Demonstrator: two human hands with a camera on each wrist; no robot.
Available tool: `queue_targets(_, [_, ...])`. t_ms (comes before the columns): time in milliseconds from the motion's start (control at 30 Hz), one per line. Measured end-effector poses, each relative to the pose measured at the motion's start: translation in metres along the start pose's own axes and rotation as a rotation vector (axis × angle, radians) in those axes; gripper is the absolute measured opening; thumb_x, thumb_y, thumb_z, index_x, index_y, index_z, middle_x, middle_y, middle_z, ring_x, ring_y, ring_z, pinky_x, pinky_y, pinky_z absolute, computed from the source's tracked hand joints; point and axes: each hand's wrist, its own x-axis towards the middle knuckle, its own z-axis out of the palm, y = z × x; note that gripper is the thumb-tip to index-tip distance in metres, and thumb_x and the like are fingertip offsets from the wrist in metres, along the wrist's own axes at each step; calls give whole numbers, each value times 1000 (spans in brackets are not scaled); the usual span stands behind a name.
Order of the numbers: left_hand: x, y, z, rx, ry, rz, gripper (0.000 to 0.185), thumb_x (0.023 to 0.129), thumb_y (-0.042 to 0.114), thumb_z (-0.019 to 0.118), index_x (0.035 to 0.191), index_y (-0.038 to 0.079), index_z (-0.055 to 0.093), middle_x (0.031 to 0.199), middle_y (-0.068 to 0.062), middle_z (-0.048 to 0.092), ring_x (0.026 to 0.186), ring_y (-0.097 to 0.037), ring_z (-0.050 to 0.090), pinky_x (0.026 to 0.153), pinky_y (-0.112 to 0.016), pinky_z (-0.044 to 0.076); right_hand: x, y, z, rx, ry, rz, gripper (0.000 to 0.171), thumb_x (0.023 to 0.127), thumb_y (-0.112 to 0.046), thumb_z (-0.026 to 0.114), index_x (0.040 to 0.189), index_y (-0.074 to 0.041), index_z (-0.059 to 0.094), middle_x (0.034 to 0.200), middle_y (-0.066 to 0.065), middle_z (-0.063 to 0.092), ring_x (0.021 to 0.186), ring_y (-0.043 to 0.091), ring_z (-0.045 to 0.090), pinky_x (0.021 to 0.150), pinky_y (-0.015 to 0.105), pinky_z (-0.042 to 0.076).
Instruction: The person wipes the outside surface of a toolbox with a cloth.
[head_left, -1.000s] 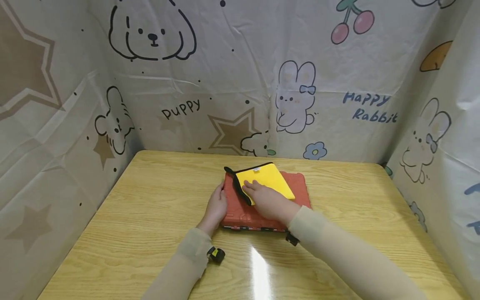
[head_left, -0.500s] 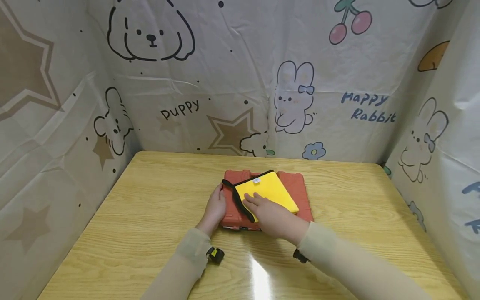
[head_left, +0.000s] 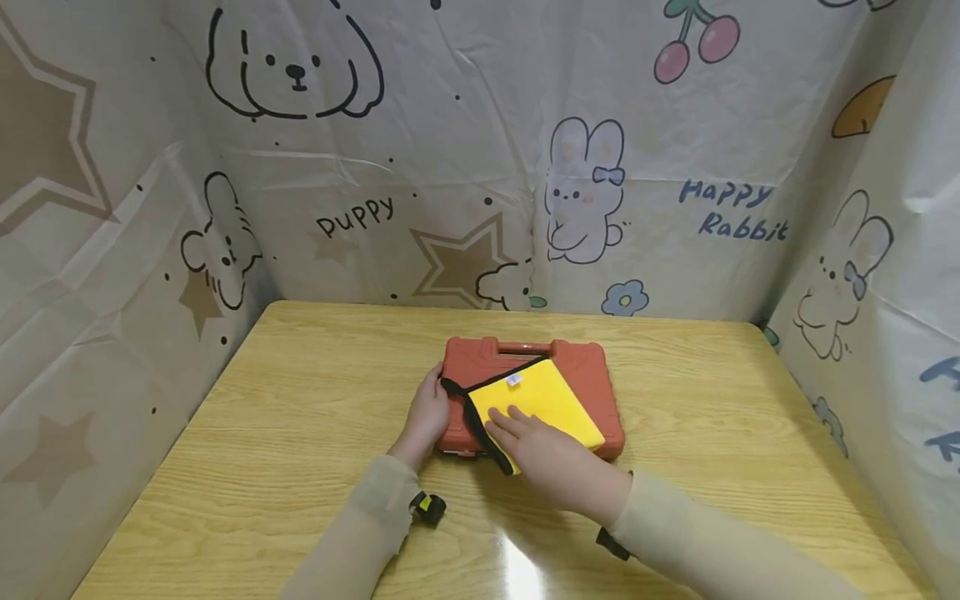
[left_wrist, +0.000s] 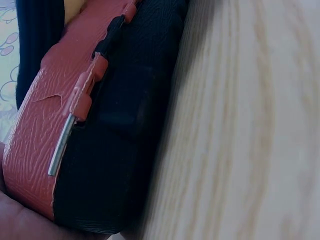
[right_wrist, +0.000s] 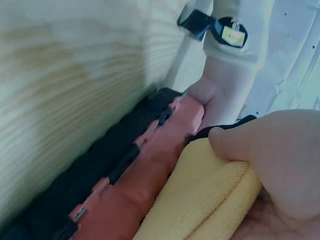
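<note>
Across yellow cloth (head_left: 558, 400), right fingers (head_left: 505, 422) straight

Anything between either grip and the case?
Right grip: yes, the yellow cloth, lying on the case's red top under the fingers. Left grip: nothing visible, it touches the case's left end directly.

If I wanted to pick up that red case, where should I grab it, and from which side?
Probably by its handle, coming from the far side. The red case lies flat, and the handle is a bar midway along its far edge, with a narrow gap beside it. The yellow cloth on top leaves it uncovered.
</note>
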Motion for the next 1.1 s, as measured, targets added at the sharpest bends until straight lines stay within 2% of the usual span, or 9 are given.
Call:
queue_targets(300, [-1,-1,-2,-21,-6,-8,52,114,19,27,163,5,25,168,-20,28,157,-37,21,128,-55,19,-12,-12,1,-76,11,-50,57,98,4,63,153,-5,50,160,11,46,145,32,49,114,40,48])
queue_targets(567, [-2,-1,-5,-24,-19,-16,52,114,21,27,164,7,23,169,-18,26,158,-36,20,129,-56,17,-14,-11,2,-27,23,-50,57,96,7,61,151,-5,51,159,11,48,144,32,50,112,40,49])
queue_targets(800, [-1,-2,-5,29,-13,3,52,113,18,27,163,5,25,168,-20,28,157,-37,21,129,-55,19,-9,-4,2,68,29,-19,61,93,13,60,151,-6,52,160,10,48,144,32,50,112,41,49])
queue_targets(1100, [-2,1,-3,87,-5,51,51,113,15,29,161,0,28,165,-23,32,155,-40,25,128,-55,22,-1,12,2,111,68,-7,61,90,14,63,148,-2,53,155,14,52,139,33,55,101,38,57])
